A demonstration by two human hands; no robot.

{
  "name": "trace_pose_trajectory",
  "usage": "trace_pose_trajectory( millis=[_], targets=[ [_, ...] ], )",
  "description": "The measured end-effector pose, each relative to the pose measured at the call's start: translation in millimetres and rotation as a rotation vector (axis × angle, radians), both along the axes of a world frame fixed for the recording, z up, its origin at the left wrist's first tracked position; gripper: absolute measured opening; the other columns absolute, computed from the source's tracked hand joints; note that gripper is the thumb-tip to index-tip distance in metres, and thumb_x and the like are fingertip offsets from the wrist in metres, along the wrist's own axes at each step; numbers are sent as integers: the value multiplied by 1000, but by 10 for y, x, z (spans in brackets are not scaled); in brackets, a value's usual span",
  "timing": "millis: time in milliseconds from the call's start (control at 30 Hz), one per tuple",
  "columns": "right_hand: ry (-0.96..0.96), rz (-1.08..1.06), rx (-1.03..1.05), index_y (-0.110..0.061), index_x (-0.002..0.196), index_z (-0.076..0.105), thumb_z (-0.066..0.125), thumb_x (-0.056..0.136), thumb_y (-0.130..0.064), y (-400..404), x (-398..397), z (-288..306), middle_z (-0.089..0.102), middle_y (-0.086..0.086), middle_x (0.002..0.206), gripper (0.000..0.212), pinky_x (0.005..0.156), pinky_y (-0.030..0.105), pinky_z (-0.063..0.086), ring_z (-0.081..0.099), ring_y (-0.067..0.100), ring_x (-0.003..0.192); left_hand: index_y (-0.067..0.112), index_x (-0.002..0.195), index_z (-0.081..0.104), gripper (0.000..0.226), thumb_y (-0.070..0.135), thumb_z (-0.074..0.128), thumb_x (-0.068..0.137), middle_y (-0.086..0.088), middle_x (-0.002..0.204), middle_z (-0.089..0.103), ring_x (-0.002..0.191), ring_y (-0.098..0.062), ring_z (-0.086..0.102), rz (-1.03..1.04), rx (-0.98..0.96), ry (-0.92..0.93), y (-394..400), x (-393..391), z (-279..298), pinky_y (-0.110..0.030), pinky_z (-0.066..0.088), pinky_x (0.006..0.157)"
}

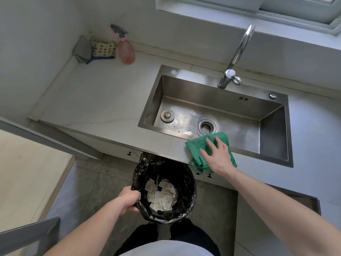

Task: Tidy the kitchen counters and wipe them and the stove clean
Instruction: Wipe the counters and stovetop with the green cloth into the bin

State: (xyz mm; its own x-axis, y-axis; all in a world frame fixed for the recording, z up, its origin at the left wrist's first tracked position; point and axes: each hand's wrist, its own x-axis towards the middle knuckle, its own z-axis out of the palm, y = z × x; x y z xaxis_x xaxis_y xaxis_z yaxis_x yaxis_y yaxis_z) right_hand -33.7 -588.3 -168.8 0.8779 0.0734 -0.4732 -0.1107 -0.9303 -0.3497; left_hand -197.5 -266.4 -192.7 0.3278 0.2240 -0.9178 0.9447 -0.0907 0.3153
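A green cloth [196, 147] lies on the front edge of the pale counter [103, 100], partly over the steel sink's [276, 154] front rim and hanging off the counter edge. My right hand [216, 154] presses flat on the cloth with fingers spread. Below the counter edge, my left hand [129, 199] grips the rim of a bin lined with a black bag [186, 183]. The bin holds several crumpled whitish paper scraps [161, 195].
A pink spray bottle [126, 49] stands at the back left of the counter, beside a patterned cloth [104, 50] and a grey cloth [83, 49] in the corner. A tall chrome faucet [238, 52] rises behind the sink. A drain strainer [207, 126] and plug [167, 115] sit in the basin.
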Motion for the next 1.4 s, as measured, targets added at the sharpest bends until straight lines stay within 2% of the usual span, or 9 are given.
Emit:
trace_pose_trajectory(
  millis=[67, 133, 333, 433, 667, 867, 1067, 1167, 1400],
  targets=[
    [20, -44, -120, -36, 162, 1, 44, 86, -82, 49, -67, -131, -15, 1, 169, 98, 122, 57, 9, -9, 32, 156, 7, 90, 59, 22, -7, 44, 81, -15, 74, 66, 63, -30, 70, 1, -7, 0, 11, -9, 9, -35, 59, 53],
    [35, -74, -169, -34, 161, -7, 45, 86, -82, 127, -116, -269, -22, 7, 167, 104, 122, 60, 8, -12, 37, 155, 7, 92, 59, 23, -6, 44, 81, -15, 76, 66, 66, -30, 71, -3, -6, 0, 34, -4, 7, -36, 61, 55],
    [-135, 3, -87, -27, 162, 19, 50, 102, -33, 553, -228, -370, -1, 9, 170, 68, 125, 54, 14, 5, 35, 156, 8, 90, 59, 23, -8, 44, 83, -14, 77, 66, 64, -28, 70, 20, -10, -10, 92, -6, 46, -30, 56, 45],
    [-162, 92, -6, -29, 160, 27, 50, 101, -18, 750, -232, -402, 7, 4, 170, 64, 126, 50, 15, 8, 31, 156, 7, 88, 59, 22, -7, 44, 80, -15, 73, 65, 61, -29, 69, 47, -9, -14, 195, -65, -15, -36, 60, 52],
    [-264, 124, 160, -31, 155, 38, 46, 105, -26, 1274, 242, -274, 27, 1, 166, 50, 122, 45, 29, 25, 29, 152, 7, 84, 57, 21, -7, 44, 76, -15, 67, 64, 50, -28, 66, 106, 10, -21, 468, -177, -31, -31, 53, 46],
    [-132, 314, 30, -29, 156, 37, 42, 106, -24, 1923, 281, -353, 20, 4, 168, 50, 120, 64, 19, 15, 40, 153, 7, 83, 56, 19, -6, 45, 76, -14, 66, 63, 52, -30, 67, 147, 23, -30, 654, -225, -137, -34, 56, 49],
    [-130, 579, 135, -32, 152, 44, 47, 106, -20, 1779, -550, -402, 29, -5, 165, 48, 124, 52, 22, 23, 30, 153, 6, 84, 55, 19, -9, 45, 78, -15, 69, 62, 51, -28, 67, 140, 23, -44, 694, -223, -155, -30, 54, 42],
    [-98, 634, 184, -38, 151, 44, 43, 107, -26, 1551, -846, -285, 39, -14, 159, 46, 116, 36, 38, 38, 17, 147, 4, 86, 56, 19, -9, 45, 80, -16, 66, 63, 46, -26, 65, 103, 15, -52, 648, -234, -118, -27, 50, 37],
    [-300, 156, 312, -32, 155, 39, 60, 99, -20, 824, -976, 230, 59, -7, 144, 61, 100, 32, 48, 60, 20, 123, 3, 95, 57, 22, -9, 44, 81, -17, 74, 62, 52, -27, 66, -15, -27, -57, 479, -223, -102, -31, 56, 46]
  ],
)
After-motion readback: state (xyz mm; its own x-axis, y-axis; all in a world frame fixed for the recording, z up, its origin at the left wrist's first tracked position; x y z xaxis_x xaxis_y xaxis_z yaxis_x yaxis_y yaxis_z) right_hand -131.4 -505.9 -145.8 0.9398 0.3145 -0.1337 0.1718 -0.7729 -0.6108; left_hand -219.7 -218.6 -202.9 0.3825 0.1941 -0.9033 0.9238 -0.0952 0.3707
